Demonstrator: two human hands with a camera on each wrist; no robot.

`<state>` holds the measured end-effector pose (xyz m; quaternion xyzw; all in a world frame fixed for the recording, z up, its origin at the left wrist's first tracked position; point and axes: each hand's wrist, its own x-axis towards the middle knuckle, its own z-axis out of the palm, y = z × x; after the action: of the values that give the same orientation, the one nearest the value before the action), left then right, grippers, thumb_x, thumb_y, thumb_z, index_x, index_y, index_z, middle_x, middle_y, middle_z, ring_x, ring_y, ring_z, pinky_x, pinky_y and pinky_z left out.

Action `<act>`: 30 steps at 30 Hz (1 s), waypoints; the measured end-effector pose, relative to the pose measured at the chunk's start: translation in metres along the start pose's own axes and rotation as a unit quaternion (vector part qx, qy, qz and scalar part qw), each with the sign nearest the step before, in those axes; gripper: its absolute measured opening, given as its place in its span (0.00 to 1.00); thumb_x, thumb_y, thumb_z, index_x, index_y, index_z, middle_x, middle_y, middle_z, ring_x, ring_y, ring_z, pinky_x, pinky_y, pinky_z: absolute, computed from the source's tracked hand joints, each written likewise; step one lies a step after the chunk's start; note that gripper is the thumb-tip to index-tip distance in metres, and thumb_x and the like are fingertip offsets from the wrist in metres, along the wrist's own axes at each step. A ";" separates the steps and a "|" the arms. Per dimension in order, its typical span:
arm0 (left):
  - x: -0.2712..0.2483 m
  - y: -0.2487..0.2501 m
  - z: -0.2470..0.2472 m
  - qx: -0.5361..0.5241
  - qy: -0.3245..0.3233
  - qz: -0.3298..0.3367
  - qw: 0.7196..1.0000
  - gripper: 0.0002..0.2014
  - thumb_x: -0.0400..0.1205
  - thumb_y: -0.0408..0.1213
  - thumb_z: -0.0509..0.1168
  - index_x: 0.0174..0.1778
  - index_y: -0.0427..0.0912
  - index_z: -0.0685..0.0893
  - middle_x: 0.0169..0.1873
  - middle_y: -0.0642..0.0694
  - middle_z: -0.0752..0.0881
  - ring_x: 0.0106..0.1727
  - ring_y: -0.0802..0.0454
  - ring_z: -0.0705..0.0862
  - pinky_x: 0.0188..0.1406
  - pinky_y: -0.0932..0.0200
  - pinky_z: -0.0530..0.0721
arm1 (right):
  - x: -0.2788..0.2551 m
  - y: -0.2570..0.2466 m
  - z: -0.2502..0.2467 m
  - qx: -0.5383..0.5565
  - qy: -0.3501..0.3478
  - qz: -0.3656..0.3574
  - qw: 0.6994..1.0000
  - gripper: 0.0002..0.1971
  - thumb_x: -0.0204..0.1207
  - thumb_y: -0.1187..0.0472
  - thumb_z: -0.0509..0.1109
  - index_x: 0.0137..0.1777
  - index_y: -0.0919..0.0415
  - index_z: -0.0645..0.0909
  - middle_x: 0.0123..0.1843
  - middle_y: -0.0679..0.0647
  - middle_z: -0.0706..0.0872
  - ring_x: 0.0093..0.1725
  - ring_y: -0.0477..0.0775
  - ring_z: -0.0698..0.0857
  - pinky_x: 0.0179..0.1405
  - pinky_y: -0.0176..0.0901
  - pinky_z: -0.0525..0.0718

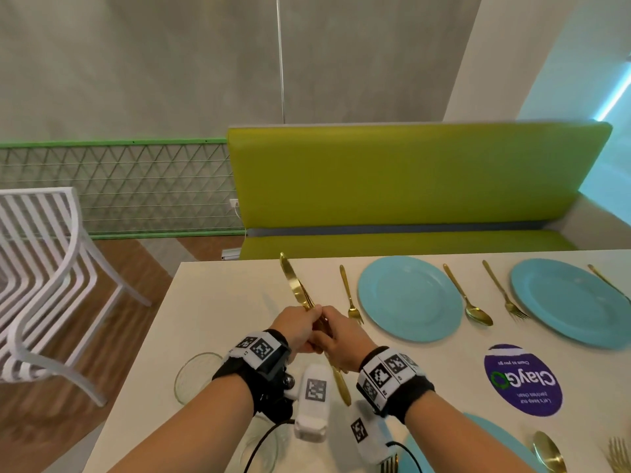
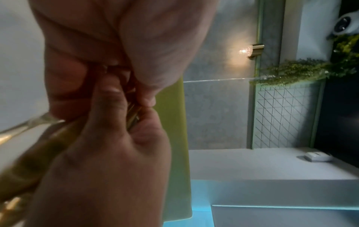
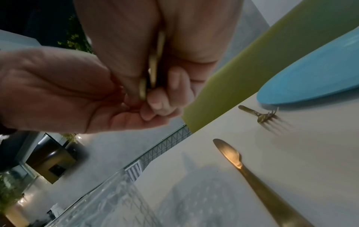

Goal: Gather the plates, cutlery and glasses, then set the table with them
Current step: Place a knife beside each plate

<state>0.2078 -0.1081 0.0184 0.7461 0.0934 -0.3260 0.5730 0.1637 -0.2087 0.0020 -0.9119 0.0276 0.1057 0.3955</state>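
Note:
Over the white table (image 1: 218, 302), my left hand (image 1: 309, 317) and right hand (image 1: 333, 331) meet, both gripping one bundle of gold cutlery (image 3: 153, 69). A gold knife blade (image 1: 290, 278) sticks out beyond the left hand, and a gold handle (image 1: 341, 387) juts back under the right wrist. In the right wrist view a gold knife (image 3: 248, 173) stretches over the table below the hands; whether it lies there I cannot tell. A blue plate (image 1: 409, 298) has a fork (image 1: 350, 295) on its left and a spoon (image 1: 467, 295) on its right. A clear glass (image 1: 196, 377) stands by my left wrist.
A second blue plate (image 1: 573, 302) with a fork (image 1: 505, 291) lies at the far right. A third plate (image 1: 485, 435), a spoon (image 1: 549, 452) and a fork (image 1: 619, 459) lie nearest me. A purple sticker (image 1: 522, 378) marks the table. Green bench (image 1: 409, 186) behind, white chair (image 1: 44, 268) left.

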 end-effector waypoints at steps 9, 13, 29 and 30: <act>0.005 0.000 -0.015 -0.059 0.102 0.044 0.992 0.13 0.87 0.39 0.53 0.39 0.44 0.77 0.44 0.42 0.85 0.52 0.39 0.85 0.57 0.42 0.84 | 0.005 0.009 0.005 0.013 -0.081 0.046 0.996 0.26 0.76 0.53 0.70 0.72 0.54 0.70 0.58 0.55 0.84 0.48 0.49 0.82 0.54 0.39 0.81; 0.005 0.006 -0.027 -0.100 0.104 0.047 0.988 0.13 0.88 0.37 0.49 0.40 0.41 0.73 0.36 0.41 0.82 0.34 0.48 0.82 0.38 0.53 0.83 | 0.010 0.030 0.017 -0.179 -0.081 0.152 0.969 0.18 0.78 0.59 0.65 0.67 0.61 0.78 0.64 0.57 0.83 0.62 0.57 0.83 0.64 0.45 0.82; 0.000 0.007 -0.025 -0.051 0.077 0.060 0.994 0.11 0.88 0.37 0.50 0.43 0.39 0.73 0.34 0.43 0.79 0.30 0.50 0.76 0.34 0.57 0.81 | 0.023 0.033 0.034 -0.171 -0.028 0.277 0.945 0.13 0.73 0.59 0.71 0.56 0.63 0.83 0.56 0.56 0.88 0.56 0.56 0.87 0.53 0.41 0.84; 0.000 0.008 -0.023 -0.050 0.075 0.061 0.994 0.11 0.88 0.37 0.50 0.43 0.40 0.73 0.34 0.43 0.79 0.30 0.50 0.76 0.34 0.57 0.81 | 0.022 0.034 0.032 -0.170 -0.027 0.281 0.944 0.12 0.74 0.60 0.70 0.56 0.63 0.83 0.56 0.56 0.88 0.55 0.55 0.87 0.53 0.41 0.84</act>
<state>0.2208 -0.0893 0.0277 0.7429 0.1063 -0.2286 0.6201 0.1753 -0.2080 -0.0489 -0.9177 0.2538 0.2398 0.1895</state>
